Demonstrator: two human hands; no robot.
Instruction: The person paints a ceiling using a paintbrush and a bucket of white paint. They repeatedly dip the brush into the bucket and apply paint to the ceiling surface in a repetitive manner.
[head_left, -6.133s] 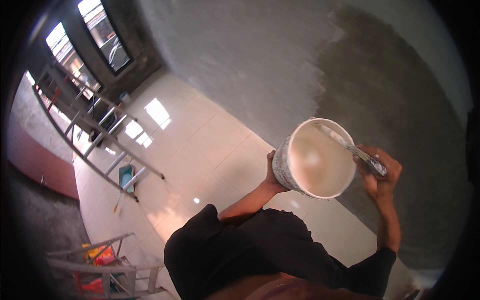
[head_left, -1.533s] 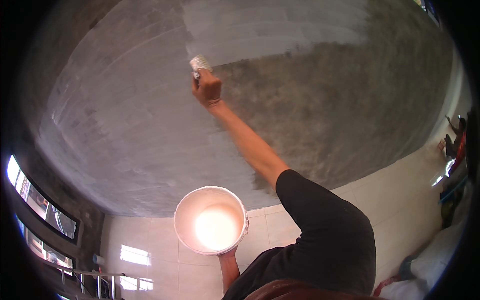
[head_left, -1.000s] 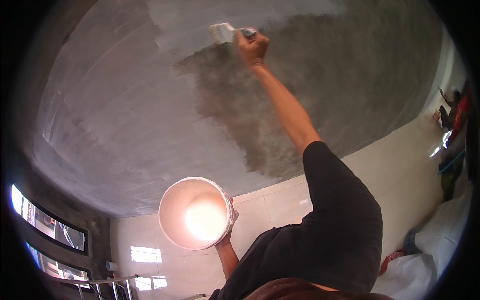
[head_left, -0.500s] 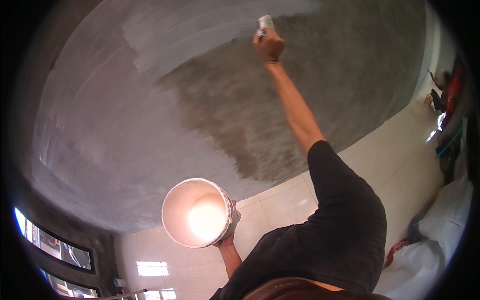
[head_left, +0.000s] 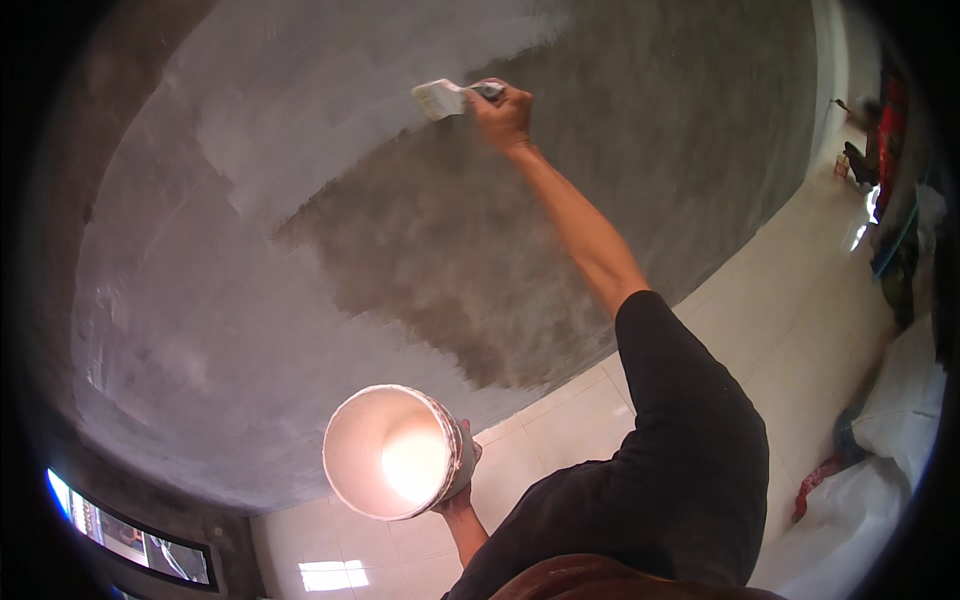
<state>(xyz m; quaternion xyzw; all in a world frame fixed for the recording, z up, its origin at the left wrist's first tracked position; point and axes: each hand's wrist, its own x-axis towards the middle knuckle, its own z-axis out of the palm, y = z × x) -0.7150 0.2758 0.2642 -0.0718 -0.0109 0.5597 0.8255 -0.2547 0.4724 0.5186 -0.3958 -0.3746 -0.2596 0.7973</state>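
High on the grey wall (head_left: 560, 220), my right hand (head_left: 503, 115) grips a wide paintbrush (head_left: 440, 100) by its handle. The bristle end points left, against the border between the pale coated area and the darker bare area. Low in front of me, my left hand (head_left: 462, 485) holds a white bucket (head_left: 352, 450) from its right side and underneath. The bucket tilts with its mouth toward me; white liquid (head_left: 412, 465) glares brightly inside. Its rim and outside are crusted with dried paint, and most of my left fingers are hidden behind it.
Pale floor tiles (head_left: 740, 310) run along the wall's foot. At the right lie white plastic sheets or sacks (head_left: 885, 440), with red and dark items (head_left: 890, 150) farther up. A window (head_left: 140, 535) is at the lower left.
My right hand has come left and slightly down along the wall, and the brush has swung from pointing up to pointing left. The bucket stays in my left hand, slightly lower in view.
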